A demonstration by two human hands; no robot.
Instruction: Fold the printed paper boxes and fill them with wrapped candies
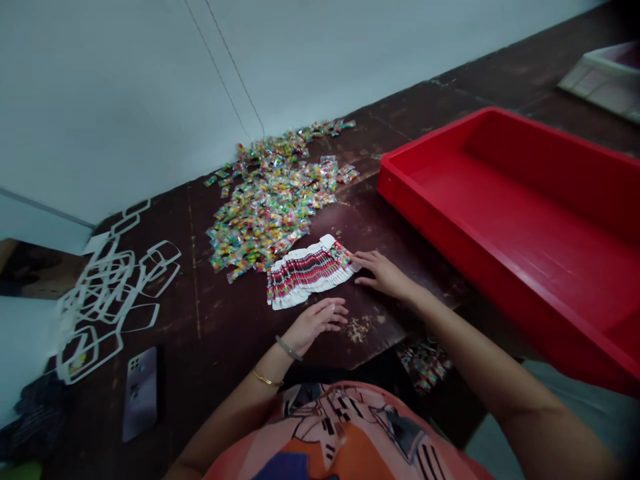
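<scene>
A fanned row of flat printed card packets (310,270), white with red and dark bands, lies on the dark table in front of me. My right hand (380,272) rests at the row's right end, its fingers stretched out and the tips at the last packet. Just below the row, my left hand (320,321) hovers or rests with its fingers extended and nothing visible in it. Behind the packets spreads a large heap of small clear wrapped pieces (273,210) with many-coloured contents.
A big red tray (450,220) stands at the right. White loop-shaped strips (115,287) lie tangled at the left, near a phone (141,393) and a cardboard box (40,270). A pale container (603,80) sits far right. More colourful packets (425,363) show below the table edge.
</scene>
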